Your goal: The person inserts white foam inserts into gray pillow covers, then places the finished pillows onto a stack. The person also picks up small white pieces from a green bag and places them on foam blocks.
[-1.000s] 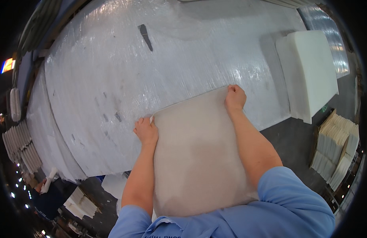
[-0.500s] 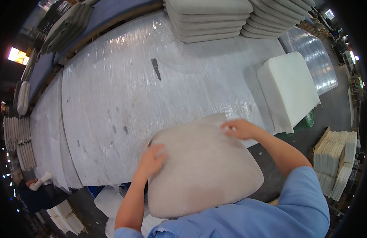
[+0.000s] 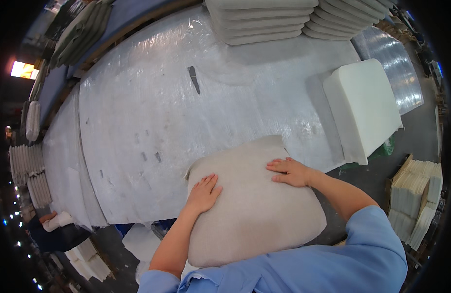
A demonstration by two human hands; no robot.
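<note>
With fingers [image 3: 206,182] loosely spread and pinching nothing, laying left hand [image 3: 203,194] and right hand [image 3: 291,172] palm-down on the upper half of a beige cushion [image 3: 254,215] at the lower centre of the frame. Apparently propping its near edge against the blue shirt [image 3: 293,271], with its far edge over the plastic-wrapped desk [image 3: 186,132], probably to steady it without a grip. Bringing the left forearm [image 3: 176,239] steeply up from the lower edge and the right forearm [image 3: 340,191] slantwise in from the right, perhaps to share light pressure between both sides. Farther off, at the right of the frame, showing a white foam block [image 3: 367,105] on the desk, likely set aside within reach. At the upper edge, showing stacked grey cushions [image 3: 264,24], probably layered to save room.
</note>
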